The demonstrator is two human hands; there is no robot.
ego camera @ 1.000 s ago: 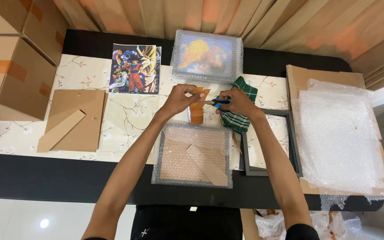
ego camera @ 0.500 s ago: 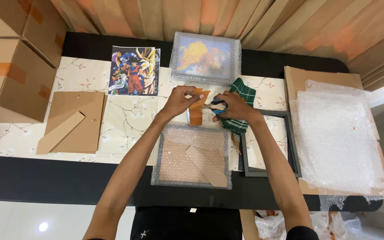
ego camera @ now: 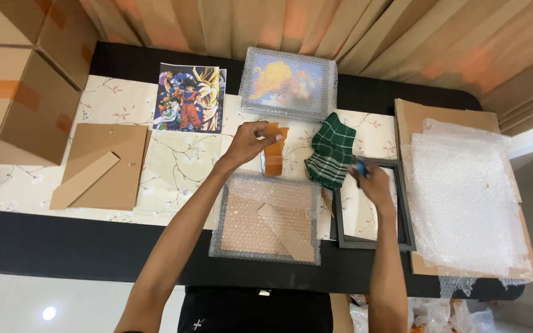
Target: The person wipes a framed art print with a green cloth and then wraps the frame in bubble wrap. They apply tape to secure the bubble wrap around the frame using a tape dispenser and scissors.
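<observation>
Brown packing tape [ego camera: 274,158] is pinched in my left hand [ego camera: 246,143], held just above the tabletop [ego camera: 180,163] beyond a bubble-wrapped picture frame [ego camera: 266,217] lying face down in front of me. My right hand [ego camera: 371,184] has its grip pressed together around a small blue tool [ego camera: 361,168], resting over an empty black frame [ego camera: 370,206]. A green checked cloth [ego camera: 330,153] lies between my hands. Farther off sit a colourful cartoon print [ego camera: 188,97], a second wrapped frame [ego camera: 288,84], a cardboard backing board [ego camera: 103,164] and loose bubble wrap [ego camera: 464,197].
</observation>
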